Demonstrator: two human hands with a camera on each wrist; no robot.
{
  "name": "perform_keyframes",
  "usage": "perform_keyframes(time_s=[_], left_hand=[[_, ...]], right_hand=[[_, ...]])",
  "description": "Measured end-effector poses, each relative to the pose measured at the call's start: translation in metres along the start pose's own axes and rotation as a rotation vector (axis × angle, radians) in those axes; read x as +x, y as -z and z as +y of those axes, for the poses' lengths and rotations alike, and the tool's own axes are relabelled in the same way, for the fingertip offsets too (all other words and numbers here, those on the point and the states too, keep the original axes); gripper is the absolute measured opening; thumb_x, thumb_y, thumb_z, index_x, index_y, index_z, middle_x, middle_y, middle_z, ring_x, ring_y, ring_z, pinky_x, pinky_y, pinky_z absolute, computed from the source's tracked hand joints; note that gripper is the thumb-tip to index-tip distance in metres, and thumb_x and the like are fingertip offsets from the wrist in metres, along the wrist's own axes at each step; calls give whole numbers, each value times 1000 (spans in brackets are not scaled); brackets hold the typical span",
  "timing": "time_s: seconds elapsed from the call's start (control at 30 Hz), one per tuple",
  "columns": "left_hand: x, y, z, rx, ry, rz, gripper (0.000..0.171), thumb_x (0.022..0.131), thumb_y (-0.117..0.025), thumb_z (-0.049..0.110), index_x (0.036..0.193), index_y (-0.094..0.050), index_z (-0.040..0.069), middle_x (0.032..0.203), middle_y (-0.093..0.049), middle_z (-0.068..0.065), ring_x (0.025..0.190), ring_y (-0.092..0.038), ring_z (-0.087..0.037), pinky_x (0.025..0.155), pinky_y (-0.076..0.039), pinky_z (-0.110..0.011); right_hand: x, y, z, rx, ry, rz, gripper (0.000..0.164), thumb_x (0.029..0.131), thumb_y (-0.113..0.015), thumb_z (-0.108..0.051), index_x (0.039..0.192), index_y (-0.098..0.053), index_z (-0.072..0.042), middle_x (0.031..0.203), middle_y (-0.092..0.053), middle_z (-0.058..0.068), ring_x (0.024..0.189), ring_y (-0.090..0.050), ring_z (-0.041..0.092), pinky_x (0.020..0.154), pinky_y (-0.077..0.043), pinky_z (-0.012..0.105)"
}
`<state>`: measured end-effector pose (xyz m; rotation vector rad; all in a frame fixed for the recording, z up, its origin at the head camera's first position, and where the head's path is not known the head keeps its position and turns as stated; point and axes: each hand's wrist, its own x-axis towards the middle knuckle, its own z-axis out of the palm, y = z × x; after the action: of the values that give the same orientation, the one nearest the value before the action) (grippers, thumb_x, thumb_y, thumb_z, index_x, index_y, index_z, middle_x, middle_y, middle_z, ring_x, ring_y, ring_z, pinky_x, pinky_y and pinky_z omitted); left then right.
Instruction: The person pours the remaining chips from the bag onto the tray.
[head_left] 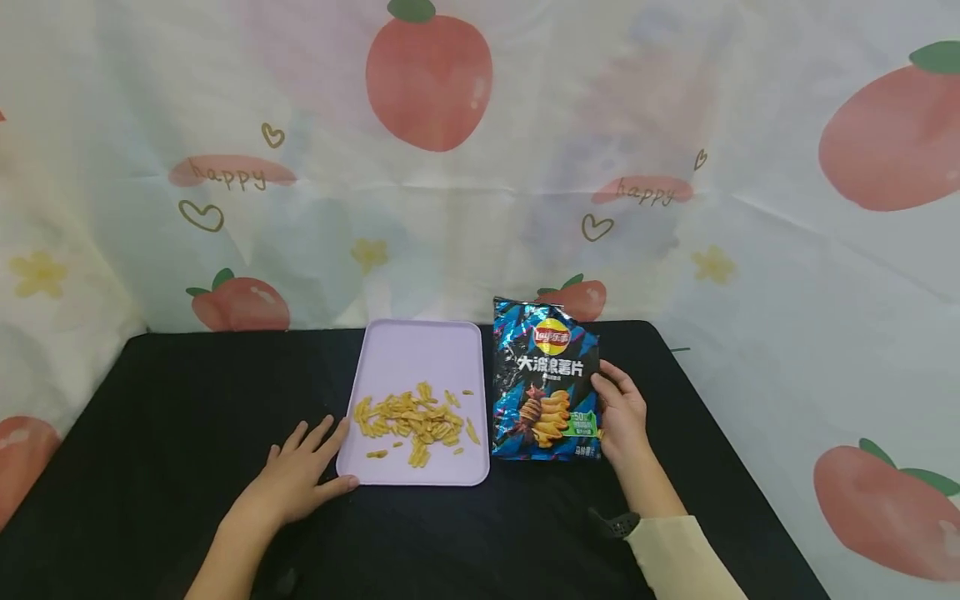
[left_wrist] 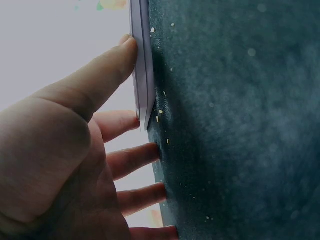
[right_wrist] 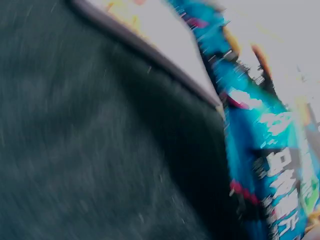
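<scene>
A lavender tray lies on the black table with a loose pile of yellow ridged potato chips on it. My left hand rests at the tray's near left corner, fingers spread; in the left wrist view its thumb and index finger touch the tray's side. Just right of the tray, a blue and black potato chip bag faces me. My right hand grips it by its right edge, some fingers hidden behind. In the blurred right wrist view the bag overlaps the tray's corner.
Small chip crumbs dot the black table beside the tray. A curtain printed with red fruit hangs close behind the table's far edge. A dark band sits on my right wrist.
</scene>
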<state>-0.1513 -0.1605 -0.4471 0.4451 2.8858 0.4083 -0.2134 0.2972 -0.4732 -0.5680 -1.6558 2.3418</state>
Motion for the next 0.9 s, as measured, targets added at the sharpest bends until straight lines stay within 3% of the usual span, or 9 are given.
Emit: perform_keyframes(time_s=[0.1, 0.17, 0.37, 0.53, 0.63, 0.7, 0.8, 0.9], left_hand=[[-2, 2, -1, -9, -6, 23, 83, 79, -57, 60, 145, -28, 18, 147, -28, -15, 131, -19, -48, 91, -19, -73], [-3, 3, -2, -11, -11, 30, 83, 80, -58, 59, 145, -29, 18, 147, -29, -15, 131, -19, -48, 91, -19, -73], [-7, 5, -5, -7, -9, 27, 83, 80, -57, 60, 145, -28, 17, 147, -28, -16, 131, -19, -48, 91, -18, -73], [-10, 9, -8, 2, -2, 34, 83, 80, -56, 60, 146, -28, 17, 147, -26, -17, 131, -18, -49, 91, -18, -73], [-12, 12, -8, -2, 2, 25, 84, 81, -56, 59, 146, -27, 16, 148, -25, -17, 131, -17, -49, 92, -17, -73], [-15, 13, -9, -4, 11, 21, 84, 81, -56, 60, 146, -26, 16, 148, -25, -18, 131, -17, -49, 92, -16, -73], [-18, 15, -9, -6, 21, 16, 84, 81, -56, 60, 146, -26, 15, 148, -24, -18, 131, -16, -49, 92, -16, -73], [-17, 15, -9, -6, 18, 14, 85, 81, -55, 60, 146, -25, 16, 148, -24, -18, 131, -16, -49, 92, -15, -73]], right_hand=[[8, -4, 1, -300, 6, 55, 38, 86, -64, -32, 122, -58, -21, 124, -51, 0, 108, -50, 15, 88, -44, 28], [11, -5, 2, -440, 10, 71, 37, 88, -60, -35, 123, -58, -22, 127, -51, 2, 112, -48, 17, 93, -42, 33], [9, -2, -2, -654, 83, -65, 43, 93, -52, -37, 131, -52, -18, 134, -49, 5, 123, -43, 21, 101, -34, 43], [2, -1, -15, -696, 165, -158, 45, 95, -47, -39, 132, -49, -15, 135, -48, 7, 123, -44, 23, 101, -35, 43], [-1, 6, -23, -729, 188, -206, 43, 95, -47, -38, 129, -52, -11, 129, -52, 9, 116, -50, 25, 95, -42, 41], [-3, 12, -27, -807, 215, -254, 43, 95, -47, -39, 126, -54, -9, 123, -56, 10, 108, -55, 25, 87, -48, 40], [-7, 22, -31, -1050, 313, -317, 39, 93, -52, -39, 118, -60, -11, 107, -63, 7, 90, -59, 21, 72, -52, 36], [-13, 32, -33, -1316, 412, -334, 32, 88, -61, -35, 110, -65, -13, 90, -64, 3, 74, -57, 16, 59, -46, 31]])
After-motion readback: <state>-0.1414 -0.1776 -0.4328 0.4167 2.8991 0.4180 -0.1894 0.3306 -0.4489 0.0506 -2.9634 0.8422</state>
